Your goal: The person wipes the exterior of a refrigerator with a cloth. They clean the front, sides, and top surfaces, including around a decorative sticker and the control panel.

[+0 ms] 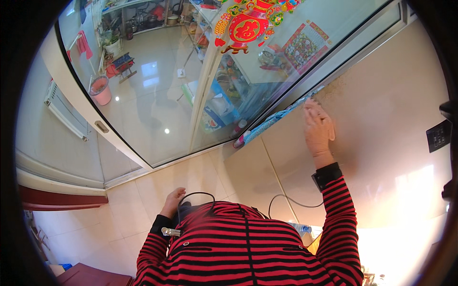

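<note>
My right hand (318,125) is stretched forward over a large glossy beige panel (379,107), which looks like a refrigerator front. Its blurred fingertips are close to the panel's far edge and the end of a folded blue patterned cloth (272,119). Whether they touch or pinch anything is unclear. The cloth lies along that edge, beside the glass sliding door. Low at my left side hangs my left hand (173,201), loosely curled, with nothing visible in it. Black cuffs and red-and-black striped sleeves cover both arms.
A framed glass sliding door (154,118) bears a red vase-shaped decoration (248,30). Behind the glass are a pink bucket (101,91) and a folding stool (123,64). A spray can (240,140) stands by the cloth. A thin black cable (282,196) loops near my body.
</note>
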`<action>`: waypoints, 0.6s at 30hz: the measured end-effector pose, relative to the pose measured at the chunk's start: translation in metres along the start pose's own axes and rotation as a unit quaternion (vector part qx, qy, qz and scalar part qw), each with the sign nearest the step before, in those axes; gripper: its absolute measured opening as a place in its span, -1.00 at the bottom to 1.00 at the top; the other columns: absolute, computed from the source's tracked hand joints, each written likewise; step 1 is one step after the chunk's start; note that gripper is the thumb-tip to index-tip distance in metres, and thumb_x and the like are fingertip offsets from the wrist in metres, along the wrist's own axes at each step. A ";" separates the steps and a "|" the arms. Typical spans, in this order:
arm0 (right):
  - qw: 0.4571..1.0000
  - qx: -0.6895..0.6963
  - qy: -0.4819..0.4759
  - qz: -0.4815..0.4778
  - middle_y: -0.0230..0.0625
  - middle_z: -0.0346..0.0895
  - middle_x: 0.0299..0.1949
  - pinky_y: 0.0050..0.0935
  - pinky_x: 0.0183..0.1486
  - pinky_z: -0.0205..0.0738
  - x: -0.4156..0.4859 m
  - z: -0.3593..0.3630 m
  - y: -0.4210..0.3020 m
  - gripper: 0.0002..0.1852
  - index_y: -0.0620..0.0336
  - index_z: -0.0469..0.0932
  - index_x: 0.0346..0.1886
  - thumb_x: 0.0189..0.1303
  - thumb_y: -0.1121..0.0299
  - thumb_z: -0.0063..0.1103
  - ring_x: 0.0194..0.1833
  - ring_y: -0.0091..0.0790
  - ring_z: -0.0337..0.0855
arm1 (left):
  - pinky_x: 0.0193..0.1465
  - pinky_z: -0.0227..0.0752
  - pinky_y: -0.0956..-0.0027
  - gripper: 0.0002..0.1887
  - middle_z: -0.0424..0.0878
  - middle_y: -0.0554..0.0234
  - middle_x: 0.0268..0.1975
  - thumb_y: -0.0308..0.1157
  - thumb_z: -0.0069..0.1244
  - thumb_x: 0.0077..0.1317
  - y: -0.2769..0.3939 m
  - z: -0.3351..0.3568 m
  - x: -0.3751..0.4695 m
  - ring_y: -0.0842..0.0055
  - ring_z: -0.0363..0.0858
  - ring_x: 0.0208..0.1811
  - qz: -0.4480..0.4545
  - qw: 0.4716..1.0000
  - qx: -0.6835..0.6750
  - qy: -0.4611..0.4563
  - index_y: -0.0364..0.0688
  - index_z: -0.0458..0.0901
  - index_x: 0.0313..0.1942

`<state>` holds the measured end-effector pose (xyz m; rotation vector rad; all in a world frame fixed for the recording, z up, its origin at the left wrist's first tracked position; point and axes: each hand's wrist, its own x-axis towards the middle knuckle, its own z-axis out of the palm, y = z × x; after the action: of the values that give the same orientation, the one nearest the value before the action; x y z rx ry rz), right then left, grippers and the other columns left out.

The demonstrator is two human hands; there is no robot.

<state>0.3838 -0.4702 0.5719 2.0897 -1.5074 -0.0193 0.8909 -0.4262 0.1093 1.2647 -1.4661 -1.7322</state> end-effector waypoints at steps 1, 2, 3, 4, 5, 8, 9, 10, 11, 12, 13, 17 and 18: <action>1.000 0.014 -0.012 -0.006 -0.24 0.59 0.18 -0.28 0.07 0.55 0.000 0.001 0.001 -0.60 0.21 0.60 0.10 0.15 0.39 0.19 0.18 -0.22 0.58 | 0.12 0.55 0.41 -0.70 0.75 0.07 -0.04 -0.51 0.07 0.45 0.000 -0.003 -0.001 0.45 0.71 0.00 -0.005 1.000 0.003 0.014 -0.32 0.60 0.15; 0.997 0.062 -0.040 -0.001 -0.24 0.60 0.17 -0.28 0.06 0.55 0.001 -0.001 0.003 -0.60 0.21 0.60 0.08 0.13 0.39 0.21 0.17 -0.21 0.59 | 0.13 0.56 0.40 -0.70 0.75 0.07 -0.04 -0.50 0.07 0.45 0.000 -0.005 -0.002 0.45 0.71 0.00 -0.013 1.000 0.017 0.018 -0.32 0.60 0.15; 0.999 0.027 -0.036 -0.014 -0.23 0.60 0.16 -0.28 0.05 0.55 0.004 -0.005 0.006 -0.60 0.21 0.61 0.06 0.10 0.38 0.23 0.15 -0.21 0.59 | 0.13 0.56 0.40 -0.70 0.75 0.08 -0.05 -0.50 0.07 0.45 0.000 -0.007 -0.003 0.44 0.71 0.00 -0.005 1.000 0.021 0.022 -0.32 0.60 0.15; 0.998 0.034 -0.045 -0.013 -0.23 0.61 0.15 -0.28 0.04 0.55 0.009 -0.014 0.013 -0.59 0.21 0.61 0.05 0.07 0.37 0.24 0.14 -0.20 0.59 | 0.13 0.56 0.40 -0.71 0.76 0.08 -0.05 -0.50 0.07 0.45 0.000 -0.010 -0.004 0.44 0.71 0.00 0.002 0.999 0.035 0.018 -0.32 0.61 0.15; 0.998 0.041 -0.052 -0.006 -0.22 0.61 0.14 -0.27 0.04 0.56 0.016 -0.023 0.018 -0.59 0.21 0.62 0.03 0.05 0.36 0.26 0.13 -0.20 0.60 | 0.13 0.56 0.39 -0.71 0.76 0.09 -0.05 -0.49 0.07 0.45 -0.001 -0.012 -0.006 0.44 0.71 -0.01 0.009 0.998 0.065 0.022 -0.32 0.61 0.14; 0.999 -0.019 -0.036 0.010 -0.25 0.62 0.10 -0.24 -0.01 0.58 0.036 -0.064 0.037 -0.57 0.16 0.62 0.00 -0.02 0.35 0.34 0.09 -0.17 0.60 | 0.11 0.58 0.38 -0.70 0.77 0.10 -0.06 -0.48 0.07 0.45 0.000 -0.016 -0.008 0.42 0.73 -0.02 -0.017 0.998 0.052 -0.014 -0.32 0.61 0.14; 0.991 -0.118 -0.036 0.051 -0.29 0.61 0.08 -0.21 -0.03 0.59 0.044 -0.085 0.052 -0.56 0.11 0.62 0.01 -0.03 0.34 0.38 0.07 -0.16 0.60 | 0.10 0.58 0.38 -0.70 0.77 0.09 -0.06 -0.49 0.07 0.45 0.000 -0.016 -0.007 0.41 0.73 -0.02 0.009 0.999 0.040 -0.017 -0.32 0.61 0.14; 0.983 -0.181 0.018 0.040 -0.33 0.61 0.07 -0.18 -0.06 0.61 0.052 -0.107 0.066 -0.54 0.06 0.62 0.02 -0.04 0.34 0.42 0.05 -0.15 0.60 | 0.10 0.59 0.38 -0.71 0.77 0.08 -0.06 -0.49 0.06 0.45 0.001 -0.015 -0.007 0.41 0.74 -0.02 0.016 0.999 0.048 -0.021 -0.32 0.61 0.15; 0.964 -0.252 0.084 0.032 -0.32 0.60 0.08 -0.17 -0.07 0.61 0.060 -0.125 0.080 -0.51 0.04 0.61 0.05 -0.04 0.34 0.43 0.05 -0.15 0.60 | 0.09 0.59 0.38 -0.71 0.78 0.07 -0.06 -0.49 0.06 0.45 0.001 -0.014 -0.005 0.40 0.74 -0.02 0.035 0.997 0.062 -0.024 -0.32 0.61 0.15; 0.954 -0.275 0.108 0.045 -0.32 0.59 0.12 -0.18 -0.03 0.61 0.064 -0.141 0.092 -0.51 0.02 0.61 0.09 -0.01 0.38 0.40 0.08 -0.14 0.60 | 0.10 0.59 0.37 -0.70 0.78 0.05 -0.05 -0.49 0.06 0.45 0.002 -0.013 -0.003 0.39 0.75 -0.01 0.024 0.998 0.054 -0.022 -0.31 0.61 0.15; 0.938 -0.303 0.152 0.070 -0.32 0.59 0.16 -0.19 0.01 0.61 0.067 -0.150 0.100 -0.50 0.00 0.60 0.13 0.02 0.41 0.38 0.11 -0.13 0.60 | 0.10 0.59 0.37 -0.70 0.78 0.04 -0.04 -0.48 0.07 0.44 0.002 -0.012 -0.001 0.38 0.75 -0.01 0.023 0.998 0.053 -0.019 -0.31 0.61 0.15; 0.943 -0.255 0.102 0.186 -0.19 0.60 0.20 -0.19 0.20 0.55 0.073 -0.131 0.098 -0.57 0.09 0.54 0.27 0.32 0.43 0.14 0.20 -0.05 0.58 | 0.10 0.60 0.34 -0.69 0.78 -0.01 -0.03 -0.46 0.07 0.44 -0.003 -0.014 0.005 0.34 0.77 0.01 0.008 0.997 0.081 -0.018 -0.29 0.61 0.15; 0.944 -0.194 0.015 0.266 -0.18 0.59 0.19 -0.20 0.21 0.54 0.074 -0.111 0.088 -0.59 0.10 0.53 0.27 0.35 0.43 0.11 0.21 -0.05 0.57 | 0.10 0.61 0.31 -0.68 0.79 -0.03 -0.04 -0.44 0.07 0.42 -0.005 -0.018 0.006 0.30 0.77 0.01 0.019 0.994 0.105 -0.011 -0.29 0.61 0.14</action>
<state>0.3702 -0.5072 0.7267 1.3300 -1.8309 -0.0754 0.9048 -0.4380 0.1031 1.3170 -1.7101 -1.6042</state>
